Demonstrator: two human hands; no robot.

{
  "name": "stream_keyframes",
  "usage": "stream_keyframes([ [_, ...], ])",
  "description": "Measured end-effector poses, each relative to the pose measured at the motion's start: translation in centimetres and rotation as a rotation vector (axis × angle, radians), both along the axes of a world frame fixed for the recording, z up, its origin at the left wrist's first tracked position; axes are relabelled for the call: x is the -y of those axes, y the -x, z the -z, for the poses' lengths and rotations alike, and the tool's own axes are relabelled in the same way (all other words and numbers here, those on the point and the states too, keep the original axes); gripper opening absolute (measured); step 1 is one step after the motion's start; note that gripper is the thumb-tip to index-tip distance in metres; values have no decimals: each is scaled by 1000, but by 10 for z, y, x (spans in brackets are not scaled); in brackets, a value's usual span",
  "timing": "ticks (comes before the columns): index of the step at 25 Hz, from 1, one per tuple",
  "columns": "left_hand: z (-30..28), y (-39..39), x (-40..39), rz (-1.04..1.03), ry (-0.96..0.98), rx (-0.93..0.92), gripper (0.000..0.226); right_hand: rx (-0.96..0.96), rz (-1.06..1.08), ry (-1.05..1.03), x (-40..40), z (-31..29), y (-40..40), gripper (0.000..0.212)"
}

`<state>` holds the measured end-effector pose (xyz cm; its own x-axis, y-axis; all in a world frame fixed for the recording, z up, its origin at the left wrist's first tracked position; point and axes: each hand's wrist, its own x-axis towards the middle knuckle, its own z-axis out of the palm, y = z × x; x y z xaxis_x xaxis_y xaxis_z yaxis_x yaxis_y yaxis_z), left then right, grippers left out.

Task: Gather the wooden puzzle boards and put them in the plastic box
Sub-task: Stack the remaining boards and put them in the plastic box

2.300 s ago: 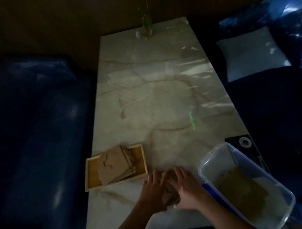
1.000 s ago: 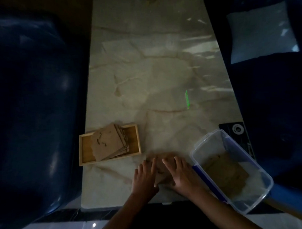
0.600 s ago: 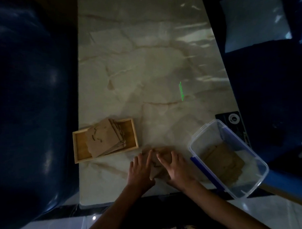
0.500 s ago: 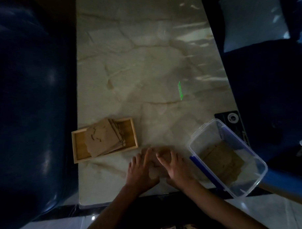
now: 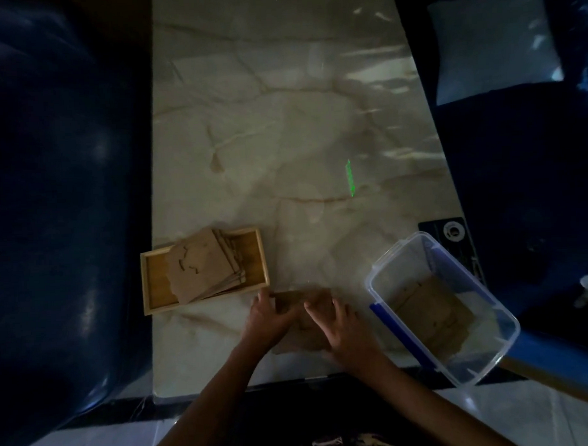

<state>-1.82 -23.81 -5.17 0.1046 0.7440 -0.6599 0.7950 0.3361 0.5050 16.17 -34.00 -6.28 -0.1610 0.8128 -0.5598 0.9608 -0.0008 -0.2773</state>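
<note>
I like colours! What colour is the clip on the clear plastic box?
Blue clip, on the clear plastic box; head view.

We see only part of the puzzle board (image 5: 290,298) on the table (image 5: 282,123): the left hand (image 5: 267,319) and right hand (image 5: 343,331) cover most of it, and the dim light blurs its edges. We cannot tell whether their fingers curl under it. The boards (image 5: 429,310) in the plastic box (image 5: 387,269) are too murky to count. The table's far end and the pillow (image 5: 489,42) are cut off by the top edge.
</note>
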Motion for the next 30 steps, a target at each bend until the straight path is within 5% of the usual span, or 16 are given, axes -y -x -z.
stream_keyframes([
  [5,4,4,-1,-84,149,132,25,-59,31,-14,1,11,-5,107],
  [12,-11,5,-1,-218,283,298,23,-167,140,-14,8,11,-8,111],
  [16,-18,11,-1,-184,254,372,19,-554,734,26,5,7,-3,120],
  [19,-27,20,-3,-116,186,430,19,-835,1061,157,-12,0,-3,80],
  [23,-43,29,-15,135,-47,373,15,-790,892,128,-35,-20,-15,34],
  [30,-56,25,-18,393,-253,339,23,-471,455,-266,-39,-44,-24,22],
])
